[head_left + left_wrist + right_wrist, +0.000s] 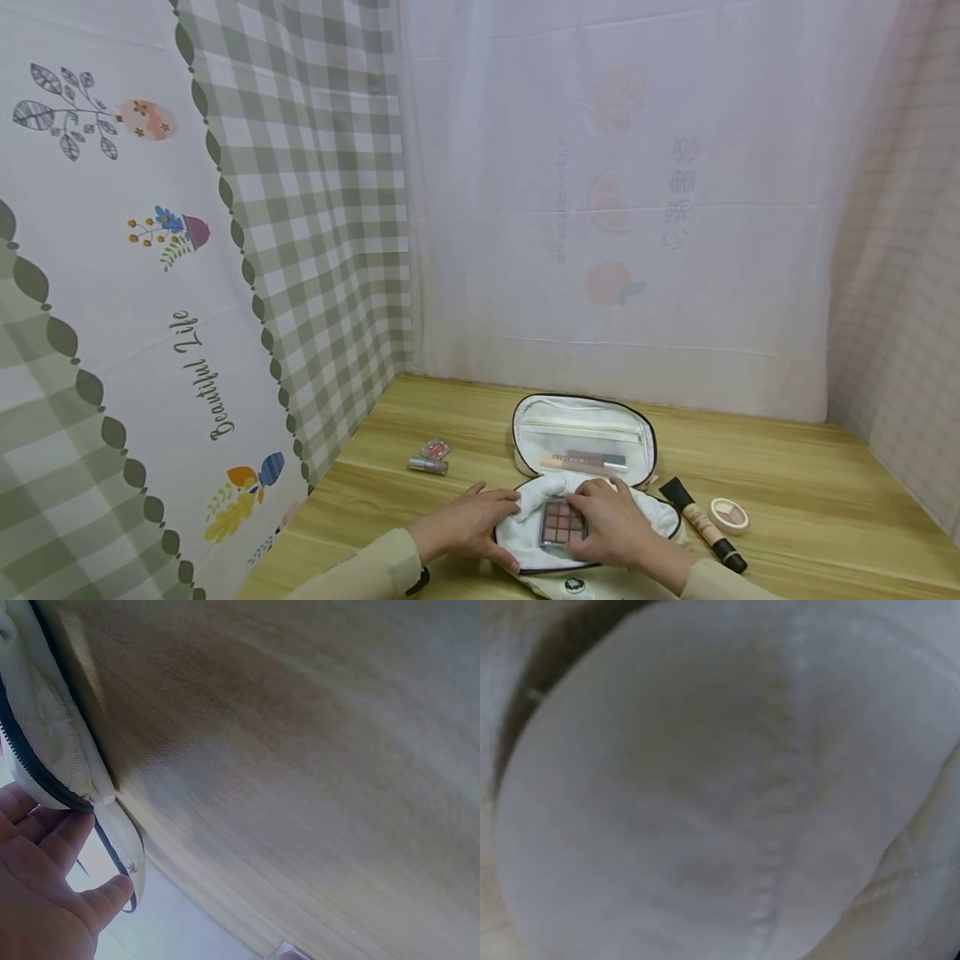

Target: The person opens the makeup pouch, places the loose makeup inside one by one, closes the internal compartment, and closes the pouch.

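Observation:
A white makeup bag [527, 553] with dark zipper edging lies unzipped in front of me, its lid folded back. My left hand [468, 523] holds the bag's left rim; in the left wrist view that hand [45, 877] has its fingertips at the zipper edge and its thumb apart from them. My right hand [617, 523] pinches an eyeshadow palette [561, 523] by its right side, over the bag's white lining. The palette shows several brownish-pink pans in a clear-edged case. Only blurred pale fabric [667, 787] fills the right wrist view, the right hand hidden there.
Slim makeup tubes [592, 462] sit in the lid's clear pocket [540, 417]. Right of the bag lie a foundation tube [703, 527] and a round three-colour compact [728, 516]. A small lip tube [428, 465] and a small clear case [436, 449] lie left on the wooden table [375, 492].

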Tool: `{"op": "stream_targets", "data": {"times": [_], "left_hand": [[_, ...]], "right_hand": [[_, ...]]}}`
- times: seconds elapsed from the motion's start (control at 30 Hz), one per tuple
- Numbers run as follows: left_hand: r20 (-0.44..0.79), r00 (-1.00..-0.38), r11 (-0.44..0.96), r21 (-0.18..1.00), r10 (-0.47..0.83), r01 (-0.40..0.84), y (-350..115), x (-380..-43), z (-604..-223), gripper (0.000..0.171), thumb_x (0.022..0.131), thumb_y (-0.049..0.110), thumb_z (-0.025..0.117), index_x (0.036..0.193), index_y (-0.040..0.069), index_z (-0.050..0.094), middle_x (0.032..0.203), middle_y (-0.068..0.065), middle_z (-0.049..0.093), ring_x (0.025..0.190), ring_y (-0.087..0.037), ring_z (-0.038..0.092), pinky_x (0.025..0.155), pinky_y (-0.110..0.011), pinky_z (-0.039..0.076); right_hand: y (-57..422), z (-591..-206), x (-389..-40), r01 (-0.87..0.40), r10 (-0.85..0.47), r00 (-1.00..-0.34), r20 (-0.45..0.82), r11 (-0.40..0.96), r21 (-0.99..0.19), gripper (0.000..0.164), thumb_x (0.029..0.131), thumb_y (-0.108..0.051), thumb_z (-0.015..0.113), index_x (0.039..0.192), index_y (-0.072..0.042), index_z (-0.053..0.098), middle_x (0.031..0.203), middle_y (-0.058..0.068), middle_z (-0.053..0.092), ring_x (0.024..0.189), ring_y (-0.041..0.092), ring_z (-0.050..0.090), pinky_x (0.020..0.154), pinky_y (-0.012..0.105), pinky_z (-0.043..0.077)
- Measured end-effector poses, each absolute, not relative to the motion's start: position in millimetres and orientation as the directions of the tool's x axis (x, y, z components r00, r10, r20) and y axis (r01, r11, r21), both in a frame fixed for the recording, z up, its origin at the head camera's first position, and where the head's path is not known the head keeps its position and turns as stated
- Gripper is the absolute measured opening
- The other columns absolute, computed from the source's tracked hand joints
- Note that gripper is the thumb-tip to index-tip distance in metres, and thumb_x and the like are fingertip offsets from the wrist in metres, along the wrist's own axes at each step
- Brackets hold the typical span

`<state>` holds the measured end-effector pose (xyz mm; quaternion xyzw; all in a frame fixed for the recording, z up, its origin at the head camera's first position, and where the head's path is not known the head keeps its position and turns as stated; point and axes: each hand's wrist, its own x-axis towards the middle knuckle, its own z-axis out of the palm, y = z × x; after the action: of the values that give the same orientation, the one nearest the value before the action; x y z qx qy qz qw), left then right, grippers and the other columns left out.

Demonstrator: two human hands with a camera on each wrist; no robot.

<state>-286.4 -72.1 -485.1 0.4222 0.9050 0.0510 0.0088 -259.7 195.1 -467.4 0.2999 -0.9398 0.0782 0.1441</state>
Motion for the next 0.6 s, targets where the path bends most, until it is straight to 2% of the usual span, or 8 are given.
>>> {"op": "stream_targets", "data": {"times": [0.2, 0.43, 0.6], "left_hand": [[0.029, -0.643, 0.638, 0.103, 0.765, 0.763, -72, -286, -485, 0.081, 0.076, 0.068, 0.072, 0.135, 0.013, 0.059, 0.148, 0.000, 0.047, 0.135, -0.011, 0.044, 0.111, -0.054, 0.031], [0.028, -0.641, 0.635, 0.108, 0.767, 0.765, -73, -285, -485, 0.083, 0.077, 0.070, 0.069, 0.137, 0.014, 0.058, 0.149, 0.000, 0.046, 0.135, -0.012, 0.043, 0.111, -0.053, 0.031], [0.020, -0.644, 0.638, 0.115, 0.764, 0.761, -73, -286, -486, 0.083, 0.077, 0.070, 0.069, 0.138, 0.014, 0.057, 0.150, 0.001, 0.046, 0.136, -0.012, 0.043, 0.112, -0.053, 0.030]], "right_hand": [[191, -471, -262, -0.567, -0.534, -0.801, 0.270, 0.822, -0.059, 0.050, 0.063, -0.039, 0.077, 0.103, -0.009, 0.073, 0.093, 0.000, 0.061, 0.102, 0.028, 0.058, 0.098, 0.064, 0.034], [189, -477, -265, -0.579, -0.555, -0.787, 0.270, 0.815, -0.012, 0.050, 0.067, -0.041, 0.078, 0.102, -0.006, 0.072, 0.098, 0.003, 0.065, 0.104, 0.029, 0.058, 0.098, 0.066, 0.034], [189, -478, -263, -0.580, -0.558, -0.775, 0.298, 0.814, 0.016, 0.045, 0.068, -0.044, 0.082, 0.098, -0.011, 0.075, 0.101, 0.002, 0.066, 0.103, 0.028, 0.058, 0.095, 0.064, 0.037]]}}
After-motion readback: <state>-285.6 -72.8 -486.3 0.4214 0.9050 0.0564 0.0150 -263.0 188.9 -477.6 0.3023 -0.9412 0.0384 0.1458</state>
